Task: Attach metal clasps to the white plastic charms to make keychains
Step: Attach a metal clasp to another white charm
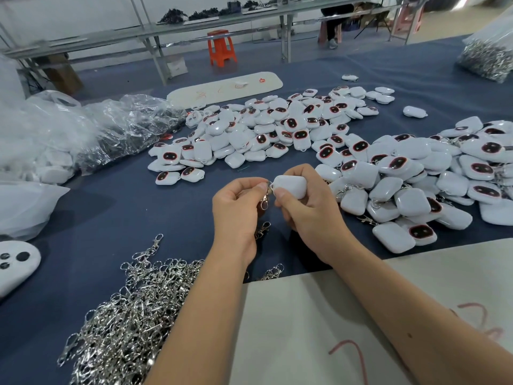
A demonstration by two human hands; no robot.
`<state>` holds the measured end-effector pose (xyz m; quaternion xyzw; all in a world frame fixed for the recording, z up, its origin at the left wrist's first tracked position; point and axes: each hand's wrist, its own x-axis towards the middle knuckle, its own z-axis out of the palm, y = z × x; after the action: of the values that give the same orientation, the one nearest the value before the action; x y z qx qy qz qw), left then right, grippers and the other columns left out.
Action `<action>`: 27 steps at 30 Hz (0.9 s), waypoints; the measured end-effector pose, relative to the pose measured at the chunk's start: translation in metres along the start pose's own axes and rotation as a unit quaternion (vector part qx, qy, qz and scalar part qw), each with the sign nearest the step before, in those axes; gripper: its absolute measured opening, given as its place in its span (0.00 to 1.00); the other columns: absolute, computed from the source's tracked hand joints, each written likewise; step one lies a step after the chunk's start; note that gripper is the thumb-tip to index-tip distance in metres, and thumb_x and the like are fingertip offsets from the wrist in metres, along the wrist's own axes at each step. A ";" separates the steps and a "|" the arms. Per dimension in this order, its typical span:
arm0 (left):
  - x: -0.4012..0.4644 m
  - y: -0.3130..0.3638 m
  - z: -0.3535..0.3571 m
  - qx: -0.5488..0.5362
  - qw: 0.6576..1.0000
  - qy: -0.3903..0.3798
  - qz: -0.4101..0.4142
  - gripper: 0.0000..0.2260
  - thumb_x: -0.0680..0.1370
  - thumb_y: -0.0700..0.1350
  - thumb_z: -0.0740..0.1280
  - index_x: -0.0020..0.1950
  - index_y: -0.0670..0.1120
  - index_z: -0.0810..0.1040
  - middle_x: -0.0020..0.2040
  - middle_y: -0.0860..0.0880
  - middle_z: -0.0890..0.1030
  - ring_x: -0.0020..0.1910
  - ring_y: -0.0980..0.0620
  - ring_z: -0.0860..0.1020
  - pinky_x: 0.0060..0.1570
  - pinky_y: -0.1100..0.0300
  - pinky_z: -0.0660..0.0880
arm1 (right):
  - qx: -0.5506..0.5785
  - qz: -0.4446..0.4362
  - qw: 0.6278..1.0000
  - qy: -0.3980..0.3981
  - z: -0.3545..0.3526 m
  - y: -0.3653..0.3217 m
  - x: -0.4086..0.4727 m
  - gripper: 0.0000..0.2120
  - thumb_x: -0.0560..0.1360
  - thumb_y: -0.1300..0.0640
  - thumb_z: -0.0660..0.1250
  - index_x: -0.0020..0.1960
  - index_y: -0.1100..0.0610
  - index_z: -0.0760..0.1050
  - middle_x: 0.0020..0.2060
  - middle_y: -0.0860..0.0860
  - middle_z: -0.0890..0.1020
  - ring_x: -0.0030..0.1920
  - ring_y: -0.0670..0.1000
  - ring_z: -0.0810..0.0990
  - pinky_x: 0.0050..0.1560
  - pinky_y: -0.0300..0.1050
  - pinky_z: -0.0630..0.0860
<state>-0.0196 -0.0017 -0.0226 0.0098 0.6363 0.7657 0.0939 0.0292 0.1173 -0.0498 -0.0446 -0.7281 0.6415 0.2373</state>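
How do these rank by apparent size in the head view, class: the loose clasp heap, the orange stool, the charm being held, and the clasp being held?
1. clasp heap, though nearness to the camera inflates it
2. orange stool, far off
3. held charm
4. held clasp

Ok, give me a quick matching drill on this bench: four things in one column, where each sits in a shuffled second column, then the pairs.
Things:
1. loose metal clasps
2. white charm being fitted
3. orange stool
4. bag of clasps

Places:
A. far right corner of the blue table
B. on the floor beyond the table
C. heaped at the near left, beside the left forearm
D. gripped in the right hand, while the left hand pinches a clasp at its edge

Pairs: 1-C, 2-D, 3-B, 4-A
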 end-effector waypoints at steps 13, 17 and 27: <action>0.006 0.002 -0.010 0.055 0.996 -0.074 0.019 0.07 0.78 0.33 0.69 0.44 0.42 0.84 0.37 0.44 0.79 0.35 0.50 0.73 0.43 0.54 0.72 | 0.025 0.015 0.999 0.018 -0.001 0.000 0.001 0.07 0.77 0.54 0.70 0.51 0.48 0.72 0.41 0.55 0.79 0.33 0.49 0.71 0.34 0.41 0.69; 0.008 0.004 -0.017 0.058 0.993 -0.105 0.016 0.07 0.80 0.34 0.69 0.47 0.42 0.85 0.36 0.47 0.81 0.36 0.52 0.74 0.44 0.55 0.72 | 0.032 0.022 0.999 0.012 -0.002 -0.001 0.001 0.06 0.80 0.59 0.71 0.52 0.50 0.75 0.41 0.54 0.81 0.29 0.42 0.74 0.30 0.30 0.70; 0.003 0.000 -0.009 0.137 0.981 -0.097 0.096 0.06 0.76 0.48 0.77 0.49 0.48 0.85 0.43 0.49 0.87 0.39 0.57 0.82 0.39 0.67 0.77 | 0.101 0.022 0.994 0.029 -0.002 -0.006 -0.001 0.06 0.86 0.57 0.59 0.53 0.55 0.73 0.30 0.48 0.75 0.25 0.47 0.64 0.23 0.39 0.61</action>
<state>-0.0235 -0.0103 -0.0248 0.1574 0.7195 0.6719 0.0789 0.0325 0.1176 -0.0445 -0.0550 -0.6515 0.7152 0.2470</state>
